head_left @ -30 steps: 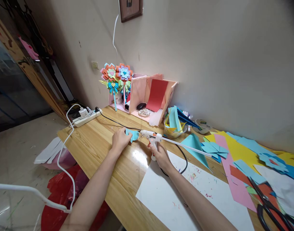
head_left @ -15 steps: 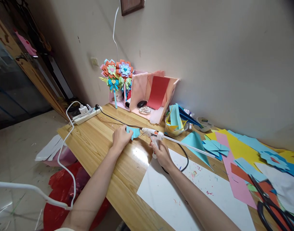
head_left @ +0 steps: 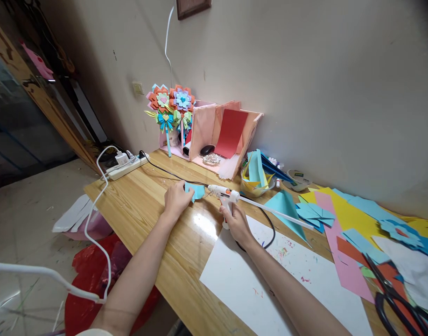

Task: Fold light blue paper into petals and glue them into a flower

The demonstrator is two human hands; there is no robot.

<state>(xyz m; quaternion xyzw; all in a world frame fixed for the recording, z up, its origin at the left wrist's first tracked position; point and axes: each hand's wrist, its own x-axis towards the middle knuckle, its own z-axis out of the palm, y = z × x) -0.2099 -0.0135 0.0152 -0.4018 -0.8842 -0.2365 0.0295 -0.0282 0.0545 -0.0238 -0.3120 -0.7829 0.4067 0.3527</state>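
Pinched in the fingers of my left hand (head_left: 176,201) is a small light-blue paper piece (head_left: 196,192), held over the wooden table. My right hand (head_left: 235,221) is wrapped round the handle of a white hot glue gun (head_left: 225,195). Its nozzle points left, close to the paper's right edge; whether they touch I cannot tell. A long glue stick (head_left: 277,211) sticks out of the gun's back toward the right. Below my right hand lies a white sheet (head_left: 256,284) with coloured specks.
A power strip (head_left: 128,168) sits at the table's left end. Paper flowers (head_left: 171,105) stand beside a pink box (head_left: 203,130) at the back. A bowl of paper (head_left: 254,189), coloured sheets (head_left: 334,219) and black scissors (head_left: 387,284) lie to the right. A white cable (head_left: 107,252) hangs at the left.
Both hands keep their holds and have hardly moved. The whole view has shifted very slightly.
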